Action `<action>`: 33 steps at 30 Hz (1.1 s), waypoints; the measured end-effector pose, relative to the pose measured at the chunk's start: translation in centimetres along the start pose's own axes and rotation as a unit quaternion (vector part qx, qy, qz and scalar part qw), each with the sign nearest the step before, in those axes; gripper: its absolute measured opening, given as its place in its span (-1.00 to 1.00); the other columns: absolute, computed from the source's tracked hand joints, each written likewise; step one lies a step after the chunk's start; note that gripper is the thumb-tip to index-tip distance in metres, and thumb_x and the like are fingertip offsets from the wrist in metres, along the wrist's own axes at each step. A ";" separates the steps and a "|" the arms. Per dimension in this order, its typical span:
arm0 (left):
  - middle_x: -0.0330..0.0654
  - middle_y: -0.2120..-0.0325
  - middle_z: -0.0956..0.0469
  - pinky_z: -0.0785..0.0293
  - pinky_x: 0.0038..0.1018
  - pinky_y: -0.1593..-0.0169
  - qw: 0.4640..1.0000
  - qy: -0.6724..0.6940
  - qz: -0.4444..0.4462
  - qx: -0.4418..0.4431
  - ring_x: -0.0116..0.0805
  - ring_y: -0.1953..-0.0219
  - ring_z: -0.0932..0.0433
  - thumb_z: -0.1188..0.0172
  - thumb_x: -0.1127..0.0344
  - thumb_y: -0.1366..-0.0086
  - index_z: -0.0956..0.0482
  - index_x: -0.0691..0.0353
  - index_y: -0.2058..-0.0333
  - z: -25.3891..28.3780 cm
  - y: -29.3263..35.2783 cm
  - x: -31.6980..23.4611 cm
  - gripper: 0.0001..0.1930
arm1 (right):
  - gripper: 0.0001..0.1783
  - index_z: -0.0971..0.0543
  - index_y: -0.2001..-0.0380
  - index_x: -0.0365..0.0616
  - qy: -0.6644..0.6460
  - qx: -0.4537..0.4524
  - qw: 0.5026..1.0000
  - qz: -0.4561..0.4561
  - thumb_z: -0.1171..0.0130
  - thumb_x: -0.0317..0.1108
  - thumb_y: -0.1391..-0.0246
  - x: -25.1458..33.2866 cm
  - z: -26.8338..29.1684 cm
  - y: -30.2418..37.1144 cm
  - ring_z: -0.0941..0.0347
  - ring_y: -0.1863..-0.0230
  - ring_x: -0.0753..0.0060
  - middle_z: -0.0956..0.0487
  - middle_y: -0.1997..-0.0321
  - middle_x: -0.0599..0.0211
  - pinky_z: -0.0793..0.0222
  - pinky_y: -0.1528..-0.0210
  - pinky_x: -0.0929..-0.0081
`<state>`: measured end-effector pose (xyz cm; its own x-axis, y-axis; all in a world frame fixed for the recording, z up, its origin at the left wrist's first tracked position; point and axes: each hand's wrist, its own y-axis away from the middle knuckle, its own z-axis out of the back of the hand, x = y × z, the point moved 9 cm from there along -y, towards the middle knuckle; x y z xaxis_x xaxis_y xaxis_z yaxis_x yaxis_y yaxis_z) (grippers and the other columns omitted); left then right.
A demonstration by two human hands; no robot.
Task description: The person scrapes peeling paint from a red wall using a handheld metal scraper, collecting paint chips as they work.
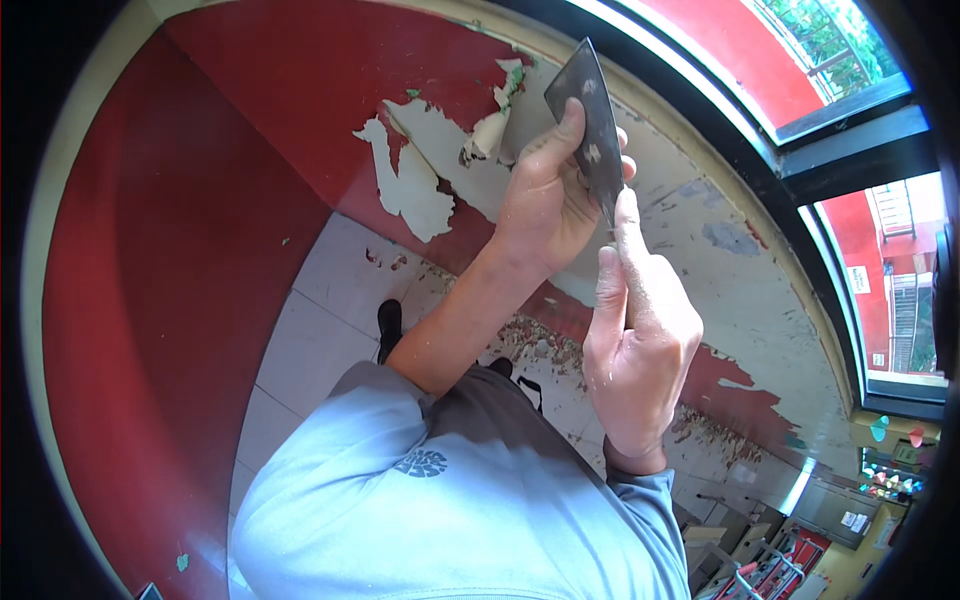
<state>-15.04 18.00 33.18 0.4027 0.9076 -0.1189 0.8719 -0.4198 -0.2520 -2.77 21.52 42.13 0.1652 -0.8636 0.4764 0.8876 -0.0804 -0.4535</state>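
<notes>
Holding scraper (594, 125) lengthwise 12-to-6, gripped mid-blade by left fingers (567, 128) and at its 6-o'clock end by right fingers (628, 218).

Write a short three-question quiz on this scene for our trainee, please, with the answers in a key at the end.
1. Which thumb lies on the broad face of the flat metal tool?
A) left
B) right
C) neither

2. True or false: the red wall shows no peeling.

3. Fill in: loose flakes lie scattered on the light ____ floor.

Key:
1. A, that of the left hand
2. False, its coating is peeling
3. tiled
</notes>
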 end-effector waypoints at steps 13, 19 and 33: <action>-0.19 0.40 -0.59 -0.59 -0.44 0.36 0.999 -0.017 -0.024 -0.013 -0.33 0.40 -0.63 0.01 0.05 -0.43 -0.51 0.20 0.23 0.3 -0.6 -0.9 -0.69 | -0.59 -0.49 -0.12 -0.23 -0.029 -0.008 1.000 0.003 -0.05 -0.51 -0.19 -0.6 -0.5 -0.6 -0.44 0.50 0.30 -0.59 0.38 0.01 -0.40 0.32 0.42; -0.19 0.40 -0.58 -0.62 -0.46 0.34 1.000 -0.011 0.007 -0.013 -0.34 0.38 -0.64 0.00 0.04 -0.42 -0.51 0.19 0.22 0.7 0.1 -0.2 -0.68 | -0.60 -0.50 -0.12 -0.22 -0.025 -0.013 0.999 -0.022 -0.05 -0.52 -0.19 -0.2 -0.2 -0.1 -0.42 0.52 0.33 -0.58 0.38 0.01 -0.41 0.31 0.42; -0.19 0.39 -0.60 -0.61 -0.43 0.31 1.000 -0.024 0.017 -0.010 -0.31 0.38 -0.64 0.00 0.06 -0.42 -0.50 0.16 0.17 1.3 0.1 -0.2 -0.71 | -0.58 -0.48 -0.13 -0.20 -0.024 -0.008 1.000 -0.011 -0.08 -0.50 -0.18 -0.3 -1.5 -0.5 -0.37 0.59 0.25 -0.50 0.50 -0.01 -0.36 0.41 0.38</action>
<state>-15.39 17.80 31.97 0.4191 0.8915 -0.1723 0.8635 -0.4499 -0.2277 -3.85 21.07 41.12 0.1663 -0.8365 0.5222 0.8848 -0.1071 -0.4535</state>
